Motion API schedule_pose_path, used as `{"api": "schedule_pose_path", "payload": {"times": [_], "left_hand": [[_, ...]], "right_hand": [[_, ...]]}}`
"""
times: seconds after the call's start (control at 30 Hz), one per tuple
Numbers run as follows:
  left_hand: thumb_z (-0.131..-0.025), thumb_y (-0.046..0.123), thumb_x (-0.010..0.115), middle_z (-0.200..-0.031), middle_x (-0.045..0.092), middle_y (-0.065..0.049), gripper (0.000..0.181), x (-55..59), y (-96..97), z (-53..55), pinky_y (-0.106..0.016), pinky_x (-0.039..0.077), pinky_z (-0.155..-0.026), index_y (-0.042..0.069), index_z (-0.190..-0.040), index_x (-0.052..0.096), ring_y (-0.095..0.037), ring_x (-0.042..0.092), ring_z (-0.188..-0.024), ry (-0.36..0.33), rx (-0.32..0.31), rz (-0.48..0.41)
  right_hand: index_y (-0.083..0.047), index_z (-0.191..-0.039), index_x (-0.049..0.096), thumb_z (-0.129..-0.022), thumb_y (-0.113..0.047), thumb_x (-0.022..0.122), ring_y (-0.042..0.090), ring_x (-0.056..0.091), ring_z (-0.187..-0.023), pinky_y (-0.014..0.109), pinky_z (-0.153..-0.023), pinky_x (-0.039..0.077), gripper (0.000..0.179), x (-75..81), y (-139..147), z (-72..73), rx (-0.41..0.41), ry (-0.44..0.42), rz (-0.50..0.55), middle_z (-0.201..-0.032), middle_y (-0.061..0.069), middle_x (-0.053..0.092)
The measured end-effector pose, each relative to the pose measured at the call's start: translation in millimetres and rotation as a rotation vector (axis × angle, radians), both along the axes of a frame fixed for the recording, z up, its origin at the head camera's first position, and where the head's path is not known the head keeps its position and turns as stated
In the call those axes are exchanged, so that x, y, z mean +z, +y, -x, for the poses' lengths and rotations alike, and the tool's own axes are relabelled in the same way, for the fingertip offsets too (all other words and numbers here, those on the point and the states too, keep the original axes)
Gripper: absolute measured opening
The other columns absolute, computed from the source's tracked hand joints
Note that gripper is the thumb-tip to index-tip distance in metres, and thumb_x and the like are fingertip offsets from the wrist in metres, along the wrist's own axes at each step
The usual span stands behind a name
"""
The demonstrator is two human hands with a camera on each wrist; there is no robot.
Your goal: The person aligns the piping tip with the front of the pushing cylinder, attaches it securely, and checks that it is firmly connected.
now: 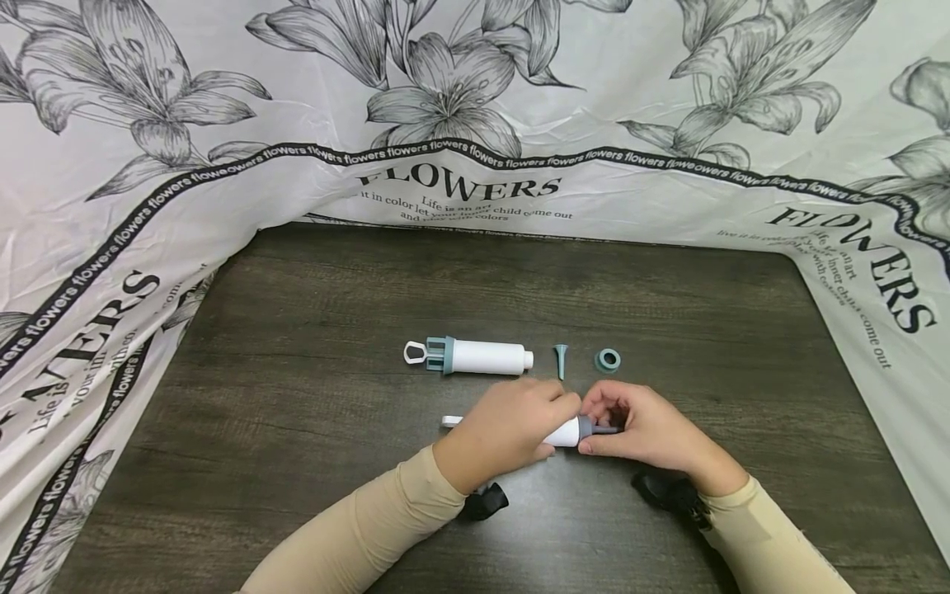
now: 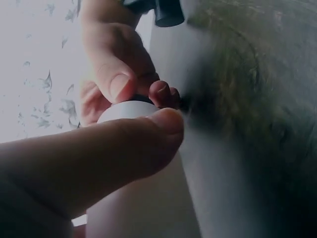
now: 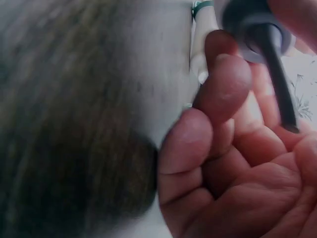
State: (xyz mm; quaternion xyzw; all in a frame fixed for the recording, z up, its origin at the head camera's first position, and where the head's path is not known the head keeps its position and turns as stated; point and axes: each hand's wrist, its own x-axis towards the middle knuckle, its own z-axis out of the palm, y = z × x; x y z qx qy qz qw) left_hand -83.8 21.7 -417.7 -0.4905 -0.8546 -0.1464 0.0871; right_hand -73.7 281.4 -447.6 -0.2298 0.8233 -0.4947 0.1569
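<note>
My left hand (image 1: 512,425) grips the white barrel (image 1: 566,434) of a piping syringe, which lies roughly level just above the table. In the left wrist view, the thumb presses along the barrel (image 2: 143,208). At its right end, my right hand (image 1: 656,425) pinches the grey collar (image 1: 585,427) of a long thin nozzle (image 1: 604,430). The right wrist view shows this dark nozzle (image 3: 281,84) pointing out over the palm with the fingers curled beside it. A white handle end (image 1: 451,421) sticks out left of the left hand; the barrel's middle is hidden.
Behind the hands lie a second piping syringe (image 1: 486,357) with a teal collar, a small teal nozzle (image 1: 561,360) and a teal ring (image 1: 607,360). Black wrist cameras hang under both wrists. A floral cloth (image 1: 460,194) borders the dark wooden table (image 1: 312,305).
</note>
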Motion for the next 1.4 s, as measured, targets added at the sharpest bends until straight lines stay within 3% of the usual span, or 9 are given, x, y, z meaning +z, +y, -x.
{"api": "schedule_pose_path", "payload": {"times": [0.43, 0.83, 1.03, 1.23, 1.33, 1.4], "left_hand": [[-0.072, 0.036, 0.100, -0.090, 0.061, 0.006, 0.052, -6.1, 7.3, -7.0, -0.028, 0.053, -0.058, 0.017, -0.104, 0.063, -0.012, 0.064, -0.075, -0.067, 0.020, 0.114], [-0.074, 0.032, 0.098, -0.093, 0.064, 0.006, 0.049, -7.5, 6.4, -9.9, -0.029, 0.054, -0.063, 0.017, -0.108, 0.066, -0.012, 0.065, -0.078, -0.122, 0.046, 0.114], [-0.080, 0.044, 0.093, -0.093, 0.064, 0.007, 0.045, -4.7, 6.3, -8.5, -0.028, 0.052, -0.061, 0.018, -0.106, 0.067, -0.010, 0.063, -0.076, -0.133, 0.039, 0.080], [-0.081, 0.049, 0.089, -0.090, 0.063, 0.007, 0.042, 11.8, -0.7, 5.0, -0.029, 0.051, -0.063, 0.018, -0.104, 0.071, -0.009, 0.058, -0.073, -0.139, 0.011, 0.021], [-0.084, 0.056, 0.085, -0.094, 0.066, 0.007, 0.046, 25.7, -5.2, 20.2, -0.030, 0.051, -0.065, 0.019, -0.109, 0.074, -0.008, 0.057, -0.073, -0.202, 0.038, 0.044], [-0.086, 0.061, 0.080, -0.096, 0.068, 0.007, 0.049, 35.2, -7.5, 34.1, -0.031, 0.052, -0.066, 0.021, -0.112, 0.076, -0.007, 0.058, -0.074, -0.273, 0.089, 0.094]], "right_hand": [[-0.028, -0.088, 0.070, -0.079, -0.031, 0.097, 0.005, 0.054, -0.062, 0.026, -0.054, 0.048, 0.029, -1.1, 0.0, -0.9, 0.041, 0.069, -0.139, -0.072, -0.012, 0.060], [-0.029, -0.091, 0.069, -0.080, -0.033, 0.097, 0.006, 0.056, -0.065, 0.026, -0.057, 0.049, 0.031, -5.2, -0.2, 1.3, 0.071, 0.080, -0.174, -0.075, -0.010, 0.062], [-0.028, -0.095, 0.070, -0.079, -0.028, 0.097, 0.007, 0.058, -0.066, 0.026, -0.058, 0.051, 0.032, -4.1, 0.6, -0.3, 0.073, 0.096, -0.169, -0.078, -0.012, 0.064], [-0.027, -0.102, 0.072, -0.080, -0.034, 0.096, 0.009, 0.061, -0.071, 0.027, -0.062, 0.054, 0.033, -1.5, 1.1, 1.1, 0.079, 0.101, -0.183, -0.084, -0.011, 0.068], [-0.024, -0.102, 0.074, -0.080, -0.040, 0.095, 0.010, 0.062, -0.070, 0.028, -0.063, 0.053, 0.035, 4.7, 5.5, 3.8, 0.006, 0.133, -0.227, -0.085, -0.010, 0.069], [-0.022, -0.101, 0.074, -0.084, -0.041, 0.093, 0.011, 0.062, -0.069, 0.028, -0.062, 0.053, 0.031, 10.1, 10.6, 7.3, -0.091, 0.165, -0.253, -0.084, -0.009, 0.068]]}}
